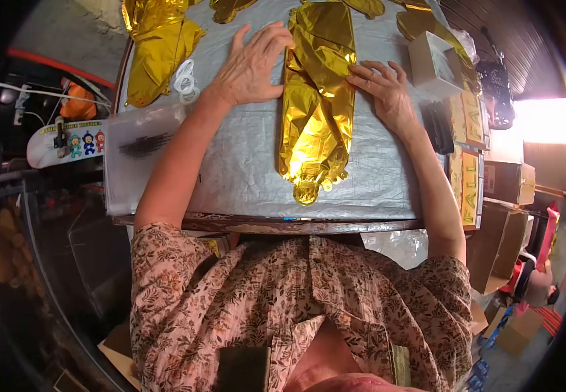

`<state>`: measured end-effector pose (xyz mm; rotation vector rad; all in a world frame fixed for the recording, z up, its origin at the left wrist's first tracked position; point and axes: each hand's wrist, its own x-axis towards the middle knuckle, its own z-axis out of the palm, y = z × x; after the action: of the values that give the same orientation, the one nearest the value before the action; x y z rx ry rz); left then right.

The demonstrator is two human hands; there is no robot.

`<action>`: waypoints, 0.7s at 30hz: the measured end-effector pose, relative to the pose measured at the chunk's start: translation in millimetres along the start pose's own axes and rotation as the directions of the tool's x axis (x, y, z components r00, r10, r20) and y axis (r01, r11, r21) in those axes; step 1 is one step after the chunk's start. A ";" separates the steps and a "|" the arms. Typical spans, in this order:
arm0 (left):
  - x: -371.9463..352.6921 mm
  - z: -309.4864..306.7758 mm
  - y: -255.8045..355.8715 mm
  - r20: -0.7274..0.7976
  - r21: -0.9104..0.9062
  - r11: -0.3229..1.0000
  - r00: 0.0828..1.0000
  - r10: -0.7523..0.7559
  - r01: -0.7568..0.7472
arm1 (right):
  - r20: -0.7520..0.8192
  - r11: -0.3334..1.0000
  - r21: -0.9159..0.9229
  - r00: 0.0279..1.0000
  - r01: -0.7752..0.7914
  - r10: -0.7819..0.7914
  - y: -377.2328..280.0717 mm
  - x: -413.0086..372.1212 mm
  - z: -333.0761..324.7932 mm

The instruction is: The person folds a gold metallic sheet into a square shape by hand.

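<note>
A flattened gold foil balloon (322, 98) lies lengthwise on the grey covered table, creased and folded into a long strip. Its narrow tabbed end points toward my body. At the strip's left edge rests my left hand (251, 68), fingers spread and fingertips on the foil near the far end. My right hand (385, 90) lies against the right edge, fingers stretched out and touching the foil; its thumb is hard to make out. Both hands are open, pressing on the foil rather than wrapped round it.
More gold foil pieces (159, 62) lie at the table's far left and along the back. White rings (185, 80) sit beside them, with clear plastic sleeves (142, 157) at the left edge. A white open box (434, 64) and a dark object (441, 127) stand at the right.
</note>
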<state>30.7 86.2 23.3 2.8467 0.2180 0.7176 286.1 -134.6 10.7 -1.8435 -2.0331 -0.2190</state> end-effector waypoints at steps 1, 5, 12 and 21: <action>1.3 -2.4 2.7 -0.016 0.004 1.000 1.000 0.011 -0.011 | -0.005 1.000 0.009 1.000 0.006 -0.006 -0.3 -0.1 0.0; 2.0 -5.4 7.1 0.056 0.088 0.987 0.990 0.130 -0.135 | -0.015 1.000 0.002 1.000 0.018 -0.018 1.0 -0.7 1.1; 1.8 -1.0 3.3 0.078 -0.020 0.982 0.978 0.191 -0.190 | -0.027 1.000 -0.015 0.999 0.024 -0.025 3.5 -0.3 1.8; 5.3 -3.1 16.3 0.063 0.014 0.975 0.973 0.223 -0.224 | -0.043 0.998 -0.044 0.997 0.056 -0.057 6.6 -3.2 6.3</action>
<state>35.4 71.9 32.0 2.9380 -0.1072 0.6706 291.7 -134.5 2.8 -1.7914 -2.0672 -0.3178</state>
